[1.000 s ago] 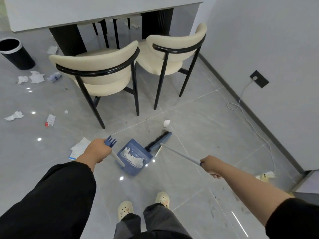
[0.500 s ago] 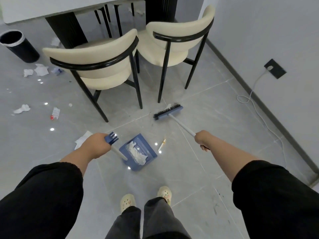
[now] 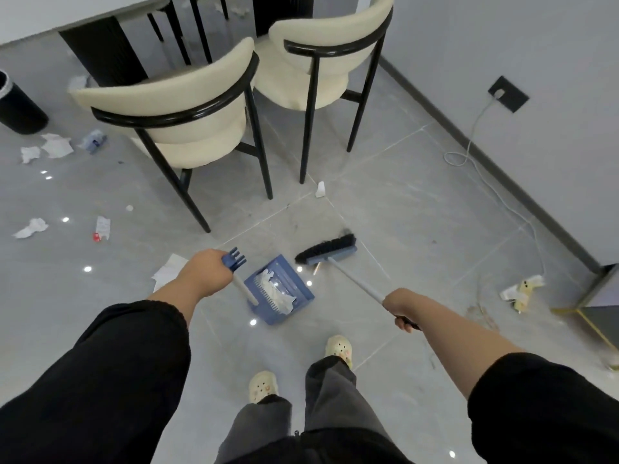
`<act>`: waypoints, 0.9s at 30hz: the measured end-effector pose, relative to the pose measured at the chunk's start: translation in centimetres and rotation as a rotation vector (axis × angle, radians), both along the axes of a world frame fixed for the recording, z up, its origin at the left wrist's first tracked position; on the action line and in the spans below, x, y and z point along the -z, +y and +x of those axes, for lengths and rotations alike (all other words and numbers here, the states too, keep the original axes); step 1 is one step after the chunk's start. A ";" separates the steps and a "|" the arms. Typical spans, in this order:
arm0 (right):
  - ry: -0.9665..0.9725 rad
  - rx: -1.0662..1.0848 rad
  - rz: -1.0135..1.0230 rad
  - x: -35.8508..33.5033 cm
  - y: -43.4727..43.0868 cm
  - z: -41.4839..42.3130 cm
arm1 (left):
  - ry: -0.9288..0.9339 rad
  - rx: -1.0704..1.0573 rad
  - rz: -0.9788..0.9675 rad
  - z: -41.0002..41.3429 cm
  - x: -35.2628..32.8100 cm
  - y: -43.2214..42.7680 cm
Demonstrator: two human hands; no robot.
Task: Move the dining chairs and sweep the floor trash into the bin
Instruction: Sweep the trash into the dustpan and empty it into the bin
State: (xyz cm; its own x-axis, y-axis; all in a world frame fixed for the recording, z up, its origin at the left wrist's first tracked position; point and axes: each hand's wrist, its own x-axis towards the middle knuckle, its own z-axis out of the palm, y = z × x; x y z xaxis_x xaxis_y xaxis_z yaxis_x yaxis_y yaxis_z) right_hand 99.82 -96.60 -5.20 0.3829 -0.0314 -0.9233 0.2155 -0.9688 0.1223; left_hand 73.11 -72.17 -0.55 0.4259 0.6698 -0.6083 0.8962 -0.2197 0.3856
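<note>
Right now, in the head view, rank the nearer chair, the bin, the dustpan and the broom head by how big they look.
1. Nearer chair, clearly the largest.
2. Dustpan.
3. Broom head.
The bin is farther away and cut off by the left edge, so I can't rank it fairly.

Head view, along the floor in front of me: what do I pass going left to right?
Crumpled paper → red-tipped wrapper → left hand on the dustpan handle → dustpan → broom head → right hand → yellow wrapper.
</note>
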 end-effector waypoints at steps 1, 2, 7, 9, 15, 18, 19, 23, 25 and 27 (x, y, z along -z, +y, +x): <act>-0.018 0.012 0.026 -0.4 -0.5 -1.0 | -0.004 0.006 0.006 -0.3 0.0 0.2; -0.044 0.038 0.068 -0.7 -1.0 -1.6 | -0.006 0.005 0.003 -0.5 0.0 0.4; -0.158 0.201 0.340 -1.5 -1.2 -2.6 | 0.019 0.026 -0.020 -0.3 -0.3 2.5; -0.175 0.223 0.398 -1.8 0.7 -1.9 | 0.028 0.046 -0.017 0.4 -0.6 3.6; -0.202 0.164 0.425 -0.2 9.5 4.3 | 0.038 -0.033 -0.046 3.1 -1.8 6.4; -0.179 0.104 0.392 0.9 13.5 7.5 | -0.016 -0.104 -0.057 4.2 -2.4 6.9; -0.168 0.057 0.372 1.3 15.4 8.3 | -0.023 -0.119 -0.054 4.8 -2.5 7.3; -0.131 -0.038 0.243 2.9 19.0 9.8 | -0.006 -0.127 -0.064 6.3 -2.4 8.1; -0.127 -0.083 0.158 3.4 19.2 9.7 | -0.007 -0.118 -0.043 6.8 -1.9 8.7; -0.109 -0.097 0.101 3.4 18.1 9.0 | -0.002 -0.094 -0.038 7.0 -1.8 8.9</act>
